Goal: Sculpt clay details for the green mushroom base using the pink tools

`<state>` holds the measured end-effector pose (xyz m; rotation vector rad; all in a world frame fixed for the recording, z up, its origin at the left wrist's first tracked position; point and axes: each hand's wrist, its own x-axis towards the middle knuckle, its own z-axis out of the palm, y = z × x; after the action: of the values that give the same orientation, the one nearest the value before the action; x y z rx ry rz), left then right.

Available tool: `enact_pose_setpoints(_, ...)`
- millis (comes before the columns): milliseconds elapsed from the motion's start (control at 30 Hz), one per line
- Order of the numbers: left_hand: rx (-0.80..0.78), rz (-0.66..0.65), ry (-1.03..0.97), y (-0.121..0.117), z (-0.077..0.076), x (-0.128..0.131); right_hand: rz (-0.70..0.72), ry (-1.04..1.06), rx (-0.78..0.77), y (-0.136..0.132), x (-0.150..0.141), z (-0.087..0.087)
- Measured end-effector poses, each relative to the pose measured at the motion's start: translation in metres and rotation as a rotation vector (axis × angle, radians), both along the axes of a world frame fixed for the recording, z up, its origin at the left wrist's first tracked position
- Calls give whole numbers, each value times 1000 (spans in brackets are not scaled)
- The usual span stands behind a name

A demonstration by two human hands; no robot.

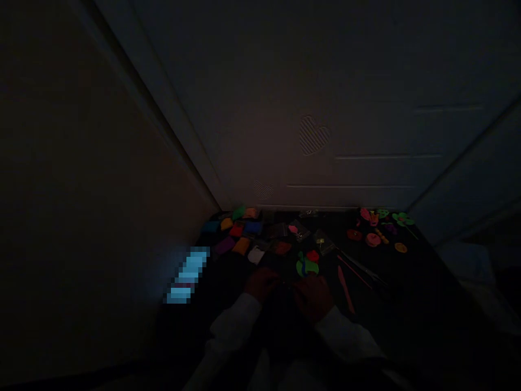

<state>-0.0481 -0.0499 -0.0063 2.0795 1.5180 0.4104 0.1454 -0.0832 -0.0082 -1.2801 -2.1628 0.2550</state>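
Observation:
Very dim light hides much of the detail. My left hand (261, 284) and my right hand (314, 296) are close together over the dark table. Their fingers are bent inward toward each other, and the fingertips look closed. Between them is a tiny dark bit with a faint glint, too small and dark to name. Just beyond my right hand lies a green clay piece (310, 267) with a blue strip, and a red clay lump (312, 255) sits at its top. A pink modelling knife (345, 288) lies to the right of that hand.
Several coloured clay packets (241, 246) cover the back left. Small clear bags (324, 241) lie mid-table. Scissors (362, 265) and a thin pink stick (355, 271) lie right, with finished clay shapes (373, 239) behind. A bright blurred screen (188, 276) is at left; a pale wall stands behind.

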Motion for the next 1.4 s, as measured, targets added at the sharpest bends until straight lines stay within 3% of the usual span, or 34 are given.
enact_pose_setpoints(400, 165, -88, -42, -10, -3, -1, -70, -171, -48, -2, -8, 10)
enact_pose_setpoints(700, 246, -55, -112, -14, -6, -1, -53, -238, -57, -12, -9, 8)
enact_pose_setpoints(1000, 289, -66, -118, -13, -6, 0, -35, -298, -76, -31, -10, 13)
enact_pose_setpoints(1400, 308, -64, -104, -13, -2, 0, -48, -326, -108, -34, -10, 19)
